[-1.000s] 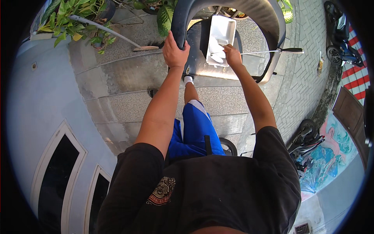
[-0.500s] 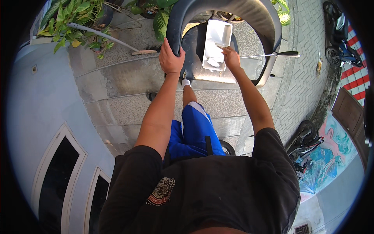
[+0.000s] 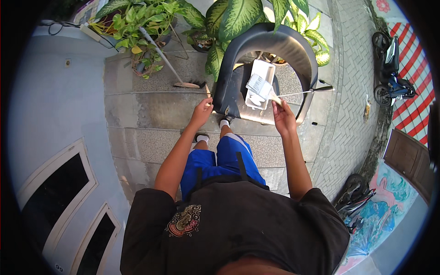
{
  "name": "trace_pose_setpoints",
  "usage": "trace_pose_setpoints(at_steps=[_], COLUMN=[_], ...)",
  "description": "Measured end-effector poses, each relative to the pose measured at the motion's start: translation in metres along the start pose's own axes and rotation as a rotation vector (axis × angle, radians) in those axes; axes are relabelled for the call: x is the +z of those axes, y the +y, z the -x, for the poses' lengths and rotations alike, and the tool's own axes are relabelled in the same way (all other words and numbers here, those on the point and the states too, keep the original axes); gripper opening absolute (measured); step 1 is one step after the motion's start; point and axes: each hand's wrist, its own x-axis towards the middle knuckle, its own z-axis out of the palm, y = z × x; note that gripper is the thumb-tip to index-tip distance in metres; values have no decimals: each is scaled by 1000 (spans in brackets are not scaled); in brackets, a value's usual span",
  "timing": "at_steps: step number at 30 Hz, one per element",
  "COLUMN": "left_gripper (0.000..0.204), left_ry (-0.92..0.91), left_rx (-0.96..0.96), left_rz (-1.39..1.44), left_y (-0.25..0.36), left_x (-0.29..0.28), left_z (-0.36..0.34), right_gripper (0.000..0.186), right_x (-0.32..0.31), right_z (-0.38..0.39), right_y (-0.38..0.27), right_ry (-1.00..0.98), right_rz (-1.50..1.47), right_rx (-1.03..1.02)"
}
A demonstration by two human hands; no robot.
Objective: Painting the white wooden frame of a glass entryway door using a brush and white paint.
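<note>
My right hand (image 3: 284, 120) pinches the handle of a flat paintbrush (image 3: 260, 87), whose broad whitish bristle end lies over a white tray (image 3: 268, 68). White paint or a white pad shows in the tray's near part. The tray rests on the seat of a worn black armchair (image 3: 224, 85) with a curved back. Left of the chair, my left hand (image 3: 201, 112) is closed, its fingertips together beside the armrest's front end. A thin tan strip (image 3: 208, 90) shows at those fingertips; whether they hold it is unclear.
A metal rod with a black handle (image 3: 324, 89) reaches across the chair's right side. A broom (image 3: 187, 85) leans by potted plants (image 3: 151, 41) at the far left. Large leaves (image 3: 240, 18) overhang the chair back. Motorbikes (image 3: 392, 68) stand beyond the paving at right.
My left hand has let go of the armrest and moved down beside it. My right hand has drawn back, and the brush now shows above the tray. The view has shifted.
</note>
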Motion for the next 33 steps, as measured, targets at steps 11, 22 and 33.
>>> trace_pose_setpoints(at_steps=[11, 22, 33], left_gripper=[32, 28, 25], left_ry=[494, 1300, 1559], left_rx=[173, 394, 515], left_rz=[395, 468, 410], left_y=[38, 24, 10], left_x=[-224, -408, -528], left_z=[233, 466, 540], right_gripper=[27, 23, 22], right_x=[209, 390, 540], right_z=[107, 194, 237], right_y=[131, 352, 520], right_ry=[-584, -834, -984], right_rz=[-59, 30, 251], right_rx=[130, 512, 603])
